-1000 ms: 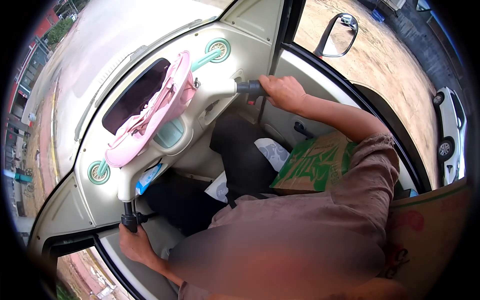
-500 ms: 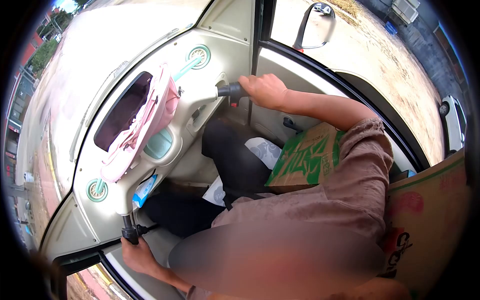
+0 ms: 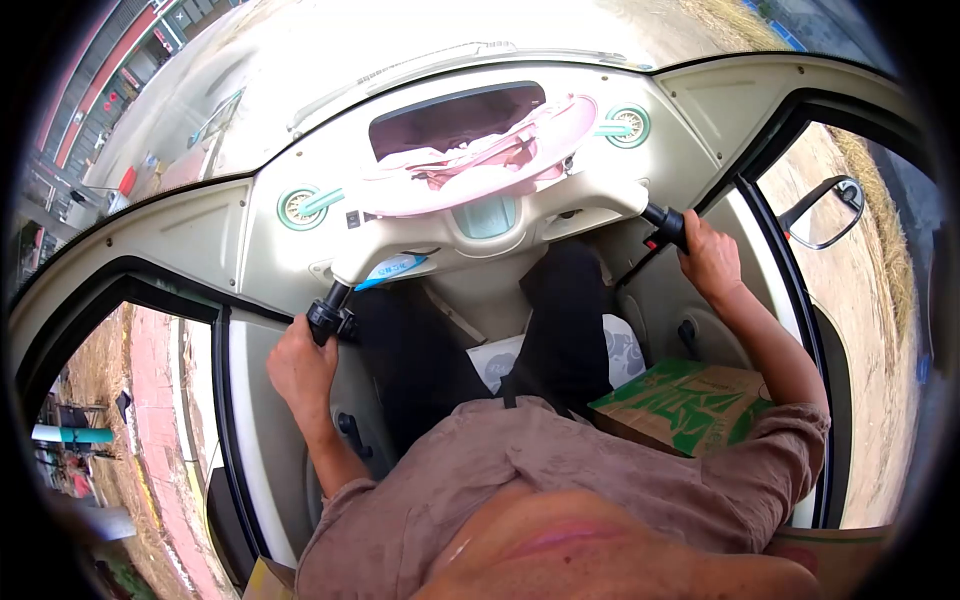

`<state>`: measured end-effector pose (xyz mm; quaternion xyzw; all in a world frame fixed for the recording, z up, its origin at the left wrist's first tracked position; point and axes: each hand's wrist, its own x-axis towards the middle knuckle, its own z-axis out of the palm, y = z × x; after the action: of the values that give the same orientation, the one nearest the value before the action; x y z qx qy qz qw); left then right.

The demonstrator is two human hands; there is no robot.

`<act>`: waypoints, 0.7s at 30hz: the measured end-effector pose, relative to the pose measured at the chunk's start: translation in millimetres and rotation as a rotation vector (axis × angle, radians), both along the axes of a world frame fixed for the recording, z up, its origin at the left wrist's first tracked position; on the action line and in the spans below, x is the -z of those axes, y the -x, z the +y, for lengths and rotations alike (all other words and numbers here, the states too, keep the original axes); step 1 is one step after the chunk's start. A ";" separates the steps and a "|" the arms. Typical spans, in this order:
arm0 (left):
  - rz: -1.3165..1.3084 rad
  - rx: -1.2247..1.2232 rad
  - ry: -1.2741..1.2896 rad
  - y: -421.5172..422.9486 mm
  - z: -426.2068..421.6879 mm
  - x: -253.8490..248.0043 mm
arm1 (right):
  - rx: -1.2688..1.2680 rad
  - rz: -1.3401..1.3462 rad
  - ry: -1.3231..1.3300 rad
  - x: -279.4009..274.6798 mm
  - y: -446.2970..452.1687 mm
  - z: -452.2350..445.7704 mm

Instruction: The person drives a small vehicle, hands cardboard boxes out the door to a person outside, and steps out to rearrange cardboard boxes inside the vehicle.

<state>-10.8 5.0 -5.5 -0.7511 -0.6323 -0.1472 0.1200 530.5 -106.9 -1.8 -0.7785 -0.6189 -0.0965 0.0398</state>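
My left hand (image 3: 302,362) is closed around the left handlebar grip (image 3: 328,314), which is black with a switch block beside it. On the other side, my right hand (image 3: 712,256) wraps the end of the black right handlebar grip (image 3: 665,227). Both grips join the cream steering bar (image 3: 590,205) of a small enclosed vehicle. Pink fabric (image 3: 490,160) lies over the middle of the dashboard, partly hiding the dark display panel (image 3: 455,115). A blue and white packet (image 3: 392,268) sits under the bar near my left hand.
A green and brown cardboard box (image 3: 690,405) lies beside my right thigh. Doors with windows flank me, and a side mirror (image 3: 828,212) stands outside on the right. Sunlit ground (image 3: 560,25) shows through the windshield, with a red and grey building (image 3: 90,90) at the far left.
The view has turned, so the dashboard now lies level across the top and both side windows show. Both hands stay on their handlebar grips.
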 end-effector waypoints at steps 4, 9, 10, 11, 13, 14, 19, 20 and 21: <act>-0.011 -0.018 -0.013 -2.7 -1.0 -3.1 | -0.007 -0.032 -0.013 0.4 0.9 -1.1; 0.001 -0.046 -0.014 -4.2 -0.6 -1.7 | -0.022 -0.048 -0.027 5.0 -3.4 -0.4; 0.008 -0.048 -0.014 -4.2 -0.3 -1.5 | -0.017 -0.046 -0.029 5.2 -2.4 -0.4; 0.019 -0.048 -0.010 -3.4 0.1 -0.4 | -0.008 -0.030 -0.017 3.6 -1.6 -0.6; 0.019 -0.029 -0.012 -1.9 1.0 0.5 | -0.016 0.002 -0.025 2.0 -3.1 0.5; 0.007 -0.019 -0.018 -2.0 0.0 1.4 | -0.016 0.011 -0.034 2.0 -2.4 -0.1; -0.028 -0.038 0.018 -2.6 -1.5 -1.5 | -0.014 -0.035 -0.015 5.8 -7.7 3.0; -0.032 -0.045 0.012 -1.8 -0.6 -1.0 | -0.027 -0.049 -0.011 6.5 -8.4 2.8; -0.029 -0.047 0.012 -0.6 0.2 0.3 | -0.025 -0.057 -0.011 7.2 -6.2 2.6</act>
<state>-10.2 5.2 -5.8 -0.7344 -0.6525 -0.1513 0.1096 536.7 -104.3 -9.0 -0.7675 -0.6289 -0.1214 0.0273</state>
